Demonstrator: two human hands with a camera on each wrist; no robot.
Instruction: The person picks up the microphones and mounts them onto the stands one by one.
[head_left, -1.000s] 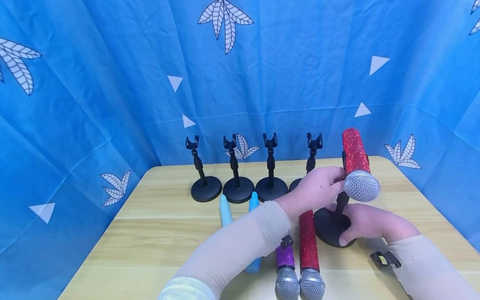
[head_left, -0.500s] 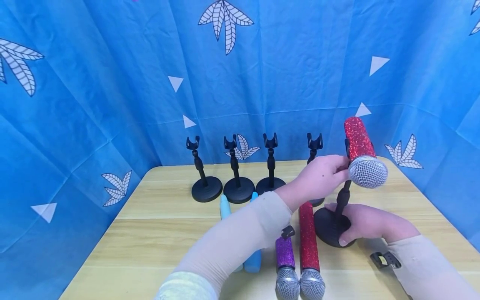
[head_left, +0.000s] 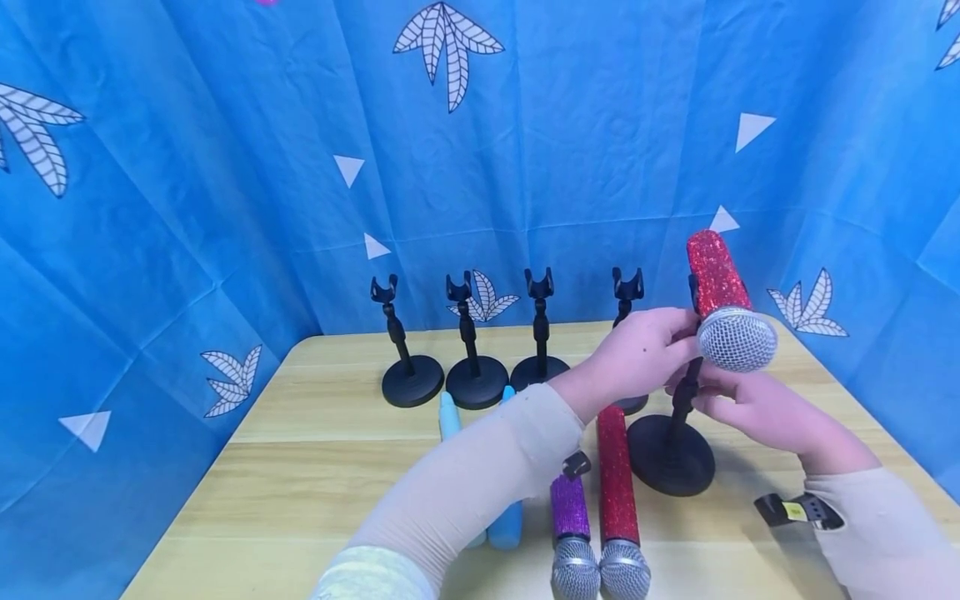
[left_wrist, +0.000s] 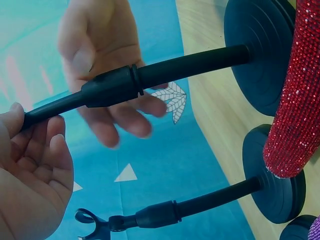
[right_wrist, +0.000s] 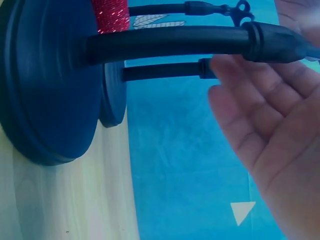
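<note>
Resting at the top of a black stand (head_left: pixel 683 403), a red microphone (head_left: pixel 723 287) tilts with its silver mesh head low and toward the near edge of the desk (head_left: pixel 300 483); it is above the right half of the desk. The base of its stand sits on the desk, nearer the right edge than the left. Left hand (head_left: pixel 643 350): grip narrow, thumb and fingers pinching the thin upper post below the microphone. Right hand (head_left: pixel 768 408): grip wide, fingers extended behind the post; contact cannot be confirmed. Left of the base, a second red microphone (head_left: pixel 618 483) lies with its head toward the near edge, a purple microphone (head_left: pixel 572 510) beside it on the left. Farther left, a blue rod (head_left: pixel 506 527) and a light-blue rod (head_left: pixel 450 414) lie partly covered by the left sleeve (head_left: pixel 465 475). Four more stands (head_left: pixel 476 382) form a row along the far edge; the left arm partly hides the rightmost. Patterned blue cloth (head_left: pixel 600 150) hangs behind that edge.
</note>
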